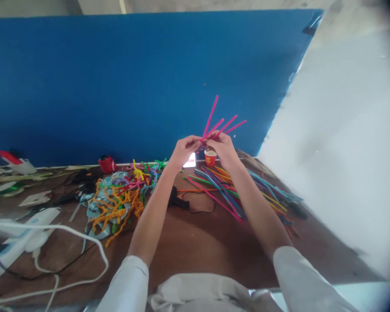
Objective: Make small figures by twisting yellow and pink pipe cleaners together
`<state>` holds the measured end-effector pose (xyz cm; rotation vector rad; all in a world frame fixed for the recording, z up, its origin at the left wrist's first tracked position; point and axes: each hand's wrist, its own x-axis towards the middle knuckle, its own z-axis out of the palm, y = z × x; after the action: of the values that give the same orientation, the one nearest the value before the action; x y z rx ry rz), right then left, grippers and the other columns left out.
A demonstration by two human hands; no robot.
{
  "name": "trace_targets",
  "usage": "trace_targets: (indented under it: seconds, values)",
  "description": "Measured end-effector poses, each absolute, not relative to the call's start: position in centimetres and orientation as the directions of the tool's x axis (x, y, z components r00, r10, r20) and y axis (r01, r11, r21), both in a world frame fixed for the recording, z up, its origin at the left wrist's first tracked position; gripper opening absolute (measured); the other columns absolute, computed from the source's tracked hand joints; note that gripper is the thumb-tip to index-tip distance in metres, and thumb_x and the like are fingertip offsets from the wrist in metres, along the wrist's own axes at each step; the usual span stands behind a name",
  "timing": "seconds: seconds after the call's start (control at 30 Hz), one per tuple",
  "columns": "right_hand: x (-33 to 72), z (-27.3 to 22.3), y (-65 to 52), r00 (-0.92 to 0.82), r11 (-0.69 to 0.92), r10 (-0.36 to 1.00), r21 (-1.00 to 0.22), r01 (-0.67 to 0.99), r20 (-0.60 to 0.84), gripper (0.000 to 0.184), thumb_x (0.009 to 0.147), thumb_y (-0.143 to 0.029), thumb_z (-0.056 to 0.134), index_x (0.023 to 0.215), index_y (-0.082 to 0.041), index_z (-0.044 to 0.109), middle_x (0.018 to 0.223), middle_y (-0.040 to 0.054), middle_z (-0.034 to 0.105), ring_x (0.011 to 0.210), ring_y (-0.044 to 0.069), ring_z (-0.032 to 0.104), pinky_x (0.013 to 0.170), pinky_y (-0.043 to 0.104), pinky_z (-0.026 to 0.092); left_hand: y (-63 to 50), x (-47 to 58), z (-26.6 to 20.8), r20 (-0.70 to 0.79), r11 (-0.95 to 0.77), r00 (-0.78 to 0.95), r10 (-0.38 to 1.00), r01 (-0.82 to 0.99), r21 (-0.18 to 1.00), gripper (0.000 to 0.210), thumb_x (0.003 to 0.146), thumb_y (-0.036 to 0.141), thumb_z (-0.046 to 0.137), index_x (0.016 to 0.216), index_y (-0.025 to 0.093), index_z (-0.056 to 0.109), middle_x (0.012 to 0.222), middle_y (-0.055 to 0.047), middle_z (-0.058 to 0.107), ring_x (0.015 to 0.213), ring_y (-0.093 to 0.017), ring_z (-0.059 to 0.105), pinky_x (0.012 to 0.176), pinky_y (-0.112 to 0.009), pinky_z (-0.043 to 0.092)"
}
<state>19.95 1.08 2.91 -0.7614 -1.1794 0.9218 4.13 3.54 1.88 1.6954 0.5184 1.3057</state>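
Head view shows the left hand [187, 147] and the right hand [224, 148] raised near the far edge of the table [195, 249], fingertips of both pinching pink fuzzy stems [210, 116]; the stems' gripped ends sit between the hands, their free ends rising above and toward the right. Brown, the table bears a red paper cup [210, 160] near its far edge, loose coloured stems [225, 196] toward its right edge, a tangle of bent stems [118, 212] left of its middle and a white power strip [47, 216] toward its near left corner. A blue panel [117, 78] stands along the far edge, a pale wall [341, 143] along the right. Bright pink, slim and straight, the held stems fan out in four visible lengths.
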Motion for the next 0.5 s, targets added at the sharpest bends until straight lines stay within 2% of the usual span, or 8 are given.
trace_targets:
  seconds: [0.17, 0.23, 0.37, 0.5]
  values:
    - [20.3, 3.1, 0.9, 0.121, 0.453, 0.891, -0.870, -0.196, 0.437, 0.014, 0.067, -0.020, 0.071, 0.078, -0.021, 0.062, 0.066, -0.0031, 0.065, 0.058, 0.011, 0.059, 0.062, 0.027, 0.050, 3.3, 3.7, 2.0, 0.550, -0.456, 0.414, 0.726, -0.309, 0.835, 0.038, 0.080, 0.040, 0.077, 0.111, 0.018, 0.072, 0.106, -0.008, 0.076, 0.094, -0.017, 0.073, 0.091, -0.033, 0.055]
    - [20.6, 3.2, 0.9, 0.117, 0.460, 0.888, -0.863, -0.211, 0.445, 0.013, 0.067, -0.019, 0.071, 0.077, -0.020, 0.062, 0.065, -0.0032, 0.065, 0.056, 0.010, 0.058, 0.060, 0.026, 0.048, 3.3, 3.7, 2.0, 0.562, -0.459, 0.409, 0.719, -0.328, 0.826, 0.035, 0.081, 0.038, 0.077, 0.110, 0.018, 0.072, 0.108, -0.008, 0.077, 0.097, -0.017, 0.073, 0.092, -0.033, 0.056]
    - [20.7, 3.5, 0.6, 0.076, 0.459, 0.888, -0.859, -0.229, 0.454, 0.013, 0.065, -0.015, 0.071, 0.075, -0.019, 0.063, 0.063, -0.0024, 0.066, 0.056, 0.010, 0.059, 0.060, 0.026, 0.047, 3.6, 3.8, 1.8, 0.604, -0.535, 0.334, 0.723, -0.282, 0.796, 0.030, 0.078, 0.036, 0.079, 0.099, 0.017, 0.073, 0.092, -0.006, 0.078, 0.079, -0.016, 0.074, 0.070, -0.027, 0.056]
    - [20.4, 3.9, -0.1, 0.034, 0.435, 0.899, -0.877, -0.203, 0.437, 0.010, 0.065, -0.014, 0.066, 0.074, -0.019, 0.064, 0.063, -0.0011, 0.067, 0.056, 0.010, 0.058, 0.057, 0.025, 0.046, 3.7, 3.8, 1.7, 0.590, -0.558, 0.337, 0.734, -0.196, 0.806, 0.033, 0.076, 0.038, 0.080, 0.098, 0.016, 0.073, 0.081, -0.005, 0.076, 0.061, -0.011, 0.067, 0.052, -0.022, 0.045]
